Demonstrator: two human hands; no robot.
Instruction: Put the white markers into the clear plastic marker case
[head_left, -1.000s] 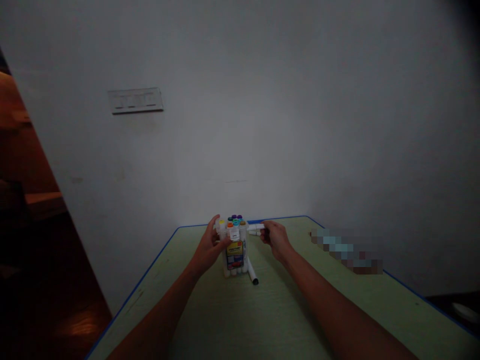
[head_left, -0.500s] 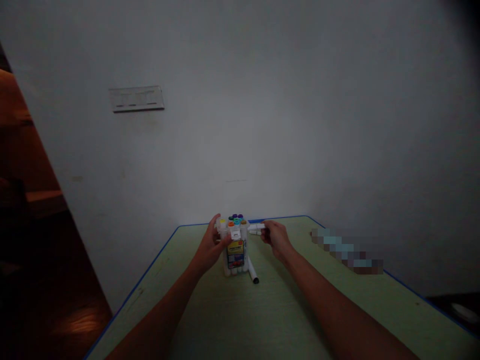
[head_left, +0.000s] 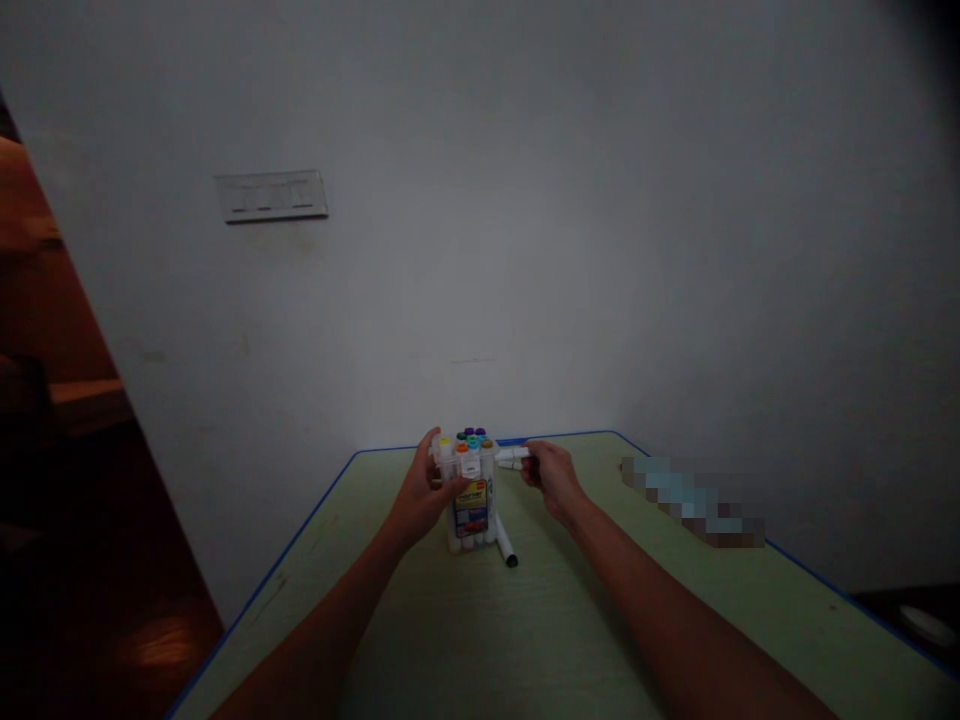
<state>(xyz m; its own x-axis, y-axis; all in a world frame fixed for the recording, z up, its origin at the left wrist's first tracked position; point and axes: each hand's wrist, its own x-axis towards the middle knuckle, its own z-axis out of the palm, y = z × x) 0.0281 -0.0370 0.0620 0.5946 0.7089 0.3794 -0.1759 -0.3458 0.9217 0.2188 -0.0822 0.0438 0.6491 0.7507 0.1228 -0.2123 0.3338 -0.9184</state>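
- Plastic, see-through marker case (head_left: 471, 510) with a printed label stands upright on the green counter (head_left: 480, 640), between the hands.
- Left hand (head_left: 421, 495): half curled around the upper left of the marker case, gripping it, thumb across the front.
- Right hand (head_left: 553, 475): closed in a pinch on a white marker (head_left: 514, 454), which points left towards the top of the case; a second white shape just beneath is too dim to identify.
- Coloured marker ends (head_left: 473, 443), among them yellow, orange, blue and purple, show just right of the left hand's fingers.
- Loose marker (head_left: 506, 545), white with a dark end, lies on the counter below and left of the right hand, beside the case's base.
- Pale wall panel (head_left: 272, 195): well above the left hand, further left.
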